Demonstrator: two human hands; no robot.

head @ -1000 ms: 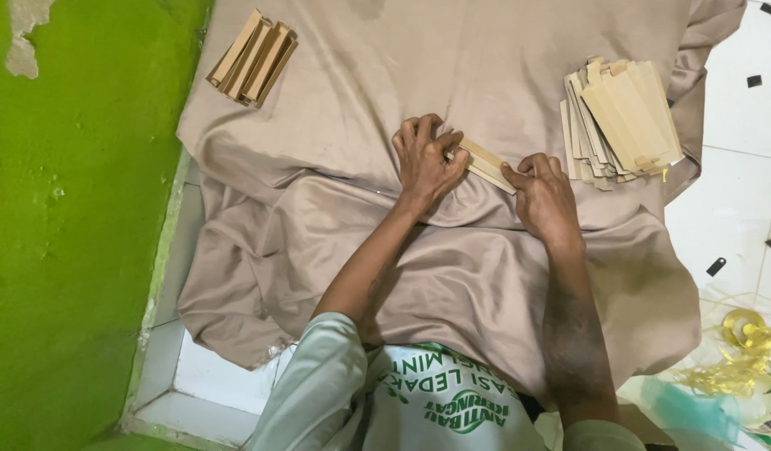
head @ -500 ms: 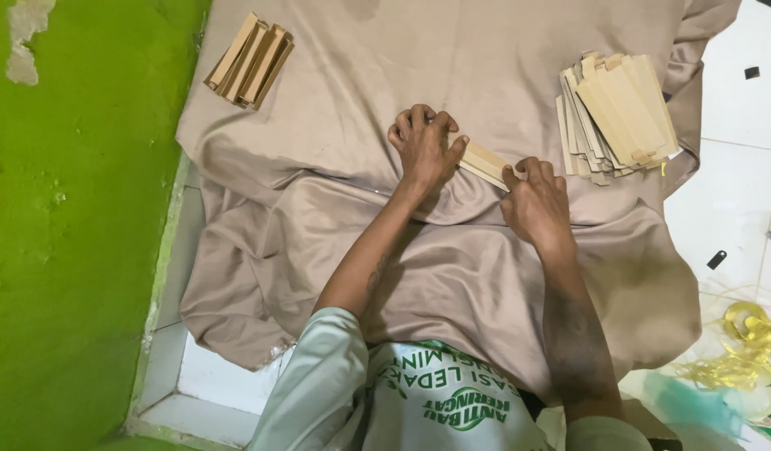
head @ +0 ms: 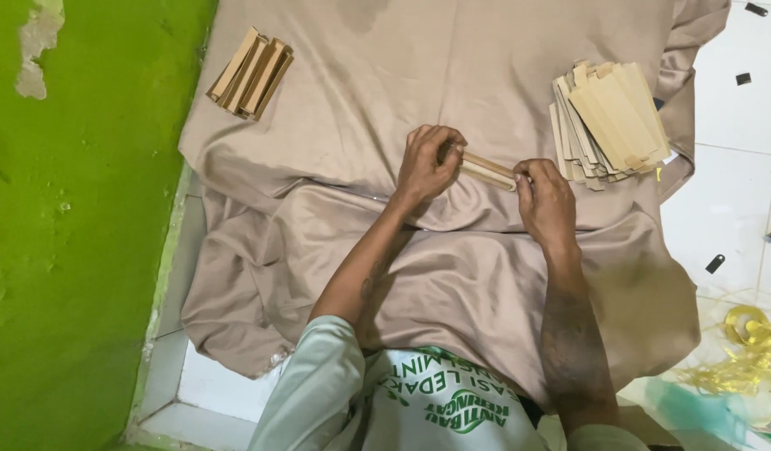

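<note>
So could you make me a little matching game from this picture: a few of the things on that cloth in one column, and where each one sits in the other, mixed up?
Things:
1. flat card stack
2. folded box bundle
3. narrow folded strip
4. gold ribbon

Places:
A. on the white tiled floor, lower right
B. held between the left hand and right hand
C. upper left of the beige cloth, near the green wall
D. upper right of the cloth, by its edge

Pairs: 1-D, 2-C, 3-B, 4-A
</note>
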